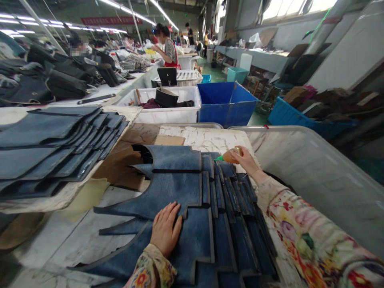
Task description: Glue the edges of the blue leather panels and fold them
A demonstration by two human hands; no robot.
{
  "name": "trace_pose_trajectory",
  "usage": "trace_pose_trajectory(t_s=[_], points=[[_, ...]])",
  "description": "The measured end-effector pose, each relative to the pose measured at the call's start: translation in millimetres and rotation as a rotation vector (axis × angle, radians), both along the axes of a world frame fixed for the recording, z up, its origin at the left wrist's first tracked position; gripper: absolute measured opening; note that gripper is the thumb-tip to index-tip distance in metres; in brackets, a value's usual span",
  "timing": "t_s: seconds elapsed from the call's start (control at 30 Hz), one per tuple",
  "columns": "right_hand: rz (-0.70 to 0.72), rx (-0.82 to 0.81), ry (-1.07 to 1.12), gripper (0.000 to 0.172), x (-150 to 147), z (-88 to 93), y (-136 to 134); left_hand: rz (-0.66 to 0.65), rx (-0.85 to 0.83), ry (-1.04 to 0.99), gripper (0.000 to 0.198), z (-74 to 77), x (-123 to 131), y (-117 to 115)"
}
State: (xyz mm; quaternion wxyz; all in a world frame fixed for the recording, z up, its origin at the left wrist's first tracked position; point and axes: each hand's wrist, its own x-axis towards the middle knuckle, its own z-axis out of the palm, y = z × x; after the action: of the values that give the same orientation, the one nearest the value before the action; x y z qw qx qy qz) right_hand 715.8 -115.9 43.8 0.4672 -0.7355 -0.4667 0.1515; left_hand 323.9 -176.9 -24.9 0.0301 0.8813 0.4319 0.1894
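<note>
Blue leather-like panels with dark edges lie overlapped in a fan in front of me. My left hand rests flat on the top panel, fingers stretched out and holding nothing. At the far right of the stack, my right hand is wrapped round a squeeze bottle of amber liquid. The bottle is tilted sideways, its green nozzle pointing left at the upper panel edges. Several edge strips on the right look wet and shiny. Whether the nozzle touches a panel I cannot tell.
More blue panels lie layered on a board at the left. Behind the work are a white bin, a blue bin and, at the right, a large pale tub. A person in a red apron stands farther back.
</note>
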Motion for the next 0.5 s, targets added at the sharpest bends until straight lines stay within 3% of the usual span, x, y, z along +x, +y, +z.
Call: trace_pose_trajectory(t_s=[0.17, 0.5], points=[[-0.019, -0.030, 0.024, 0.058, -2, 4.0, -1, 0.006, 0.000, -0.008, 0.034, 0.1, 1, 0], [0.090, -0.130, 0.002, 0.053, -1, 16.9, -52, 0.015, -0.040, -0.027, 0.035, -0.1, 1, -1]])
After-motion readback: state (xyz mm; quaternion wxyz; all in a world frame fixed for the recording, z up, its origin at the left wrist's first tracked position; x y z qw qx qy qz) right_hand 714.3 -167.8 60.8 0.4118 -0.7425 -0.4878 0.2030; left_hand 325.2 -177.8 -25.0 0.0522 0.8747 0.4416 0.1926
